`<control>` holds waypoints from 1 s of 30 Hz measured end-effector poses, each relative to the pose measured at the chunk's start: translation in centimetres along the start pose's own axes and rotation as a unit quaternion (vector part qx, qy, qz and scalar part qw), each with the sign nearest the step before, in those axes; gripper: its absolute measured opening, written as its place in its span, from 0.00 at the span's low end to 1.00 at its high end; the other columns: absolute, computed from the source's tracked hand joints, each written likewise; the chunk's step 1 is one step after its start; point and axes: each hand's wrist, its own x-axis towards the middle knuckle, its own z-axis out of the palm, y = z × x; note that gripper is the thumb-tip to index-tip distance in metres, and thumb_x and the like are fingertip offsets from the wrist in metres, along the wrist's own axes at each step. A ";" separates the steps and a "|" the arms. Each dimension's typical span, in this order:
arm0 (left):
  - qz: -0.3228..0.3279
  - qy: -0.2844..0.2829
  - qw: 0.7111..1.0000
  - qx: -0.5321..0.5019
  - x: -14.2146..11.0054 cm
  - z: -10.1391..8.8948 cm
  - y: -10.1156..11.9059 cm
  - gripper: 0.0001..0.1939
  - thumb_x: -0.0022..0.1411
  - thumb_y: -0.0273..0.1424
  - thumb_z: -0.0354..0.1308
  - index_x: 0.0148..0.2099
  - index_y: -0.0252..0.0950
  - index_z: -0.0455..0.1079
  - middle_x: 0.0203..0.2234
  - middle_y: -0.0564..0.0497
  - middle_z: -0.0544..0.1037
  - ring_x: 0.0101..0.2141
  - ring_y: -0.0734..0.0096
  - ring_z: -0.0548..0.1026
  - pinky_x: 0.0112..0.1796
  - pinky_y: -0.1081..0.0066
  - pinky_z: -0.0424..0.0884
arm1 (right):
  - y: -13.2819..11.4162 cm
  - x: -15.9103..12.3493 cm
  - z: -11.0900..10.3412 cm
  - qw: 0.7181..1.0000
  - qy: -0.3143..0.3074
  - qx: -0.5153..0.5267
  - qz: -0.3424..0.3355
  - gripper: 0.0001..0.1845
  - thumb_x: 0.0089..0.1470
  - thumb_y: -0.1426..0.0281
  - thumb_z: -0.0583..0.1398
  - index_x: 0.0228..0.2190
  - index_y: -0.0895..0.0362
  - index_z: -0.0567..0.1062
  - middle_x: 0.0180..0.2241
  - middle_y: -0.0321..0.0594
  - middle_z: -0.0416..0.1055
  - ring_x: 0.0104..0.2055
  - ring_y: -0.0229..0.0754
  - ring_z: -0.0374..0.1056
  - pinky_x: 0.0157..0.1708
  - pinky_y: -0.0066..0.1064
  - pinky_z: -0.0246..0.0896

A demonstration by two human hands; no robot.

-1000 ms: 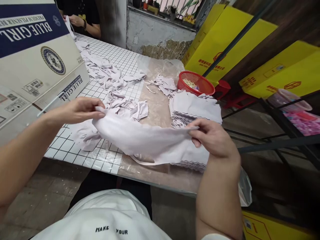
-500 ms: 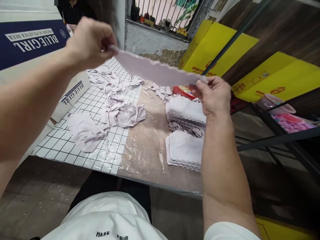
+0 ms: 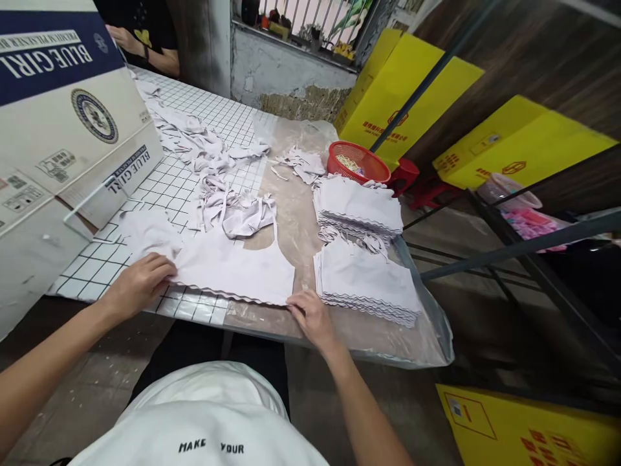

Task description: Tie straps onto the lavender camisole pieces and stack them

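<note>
so, a pale lilac garment piece [image 3: 233, 265] lies flat along the counter's [image 3: 294, 223] near edge, wavy hem toward the wearer. the left hand [image 3: 139, 283] grips one hem corner and the right hand [image 3: 312, 316] pinches the other, likely to keep that edge straight. to the right, a near stack [image 3: 366, 275] and a far stack [image 3: 356, 200] sit hems aligned, presumably for tidiness. beyond, a red mesh basket [image 3: 376, 167] holds pale yellow bands [image 3: 348, 163]; the beer carton's [image 3: 48, 139] contents are hidden.
</note>
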 end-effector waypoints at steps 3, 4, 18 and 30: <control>0.037 -0.012 0.999 -0.006 -1.8 -0.6 0.1 0.11 0.60 0.29 0.49 0.39 0.41 0.73 0.40 0.43 0.77 0.42 0.54 0.72 0.41 0.58 0.72 | -0.6 -1.2 -1.0 0.999 -0.050 -0.008 -0.018 0.08 0.58 0.73 0.59 0.33 0.51 0.78 0.35 0.43 0.77 0.40 0.49 0.69 0.43 0.43 0.65; 0.047 -0.017 0.999 -0.012 -1.9 -0.8 0.4 0.12 0.60 0.29 0.49 0.42 0.40 0.73 0.43 0.43 0.77 0.44 0.53 0.71 0.42 0.57 0.73 | -0.9 -1.2 -1.7 0.997 -0.073 -0.003 -0.015 0.08 0.58 0.74 0.59 0.33 0.51 0.78 0.36 0.42 0.77 0.41 0.48 0.69 0.43 0.42 0.65; 0.160 -0.011 0.973 -0.167 16.7 13.2 13.0 0.13 0.64 0.27 0.50 0.49 0.32 0.67 0.51 0.34 0.72 0.52 0.49 0.73 0.53 0.51 0.71 | 2.4 22.2 -0.5 0.962 0.007 -0.034 0.272 0.11 0.46 0.66 0.66 0.23 0.56 0.69 0.29 0.41 0.75 0.36 0.42 0.70 0.37 0.29 0.61; 0.149 0.030 0.974 -0.169 16.5 16.4 11.7 0.17 0.65 0.29 0.51 0.55 0.32 0.67 0.51 0.38 0.75 0.55 0.51 0.72 0.57 0.50 0.68 | -1.4 13.9 -3.6 0.963 -0.186 0.189 0.055 0.09 0.57 0.65 0.60 0.36 0.57 0.76 0.34 0.39 0.76 0.35 0.40 0.71 0.38 0.31 0.65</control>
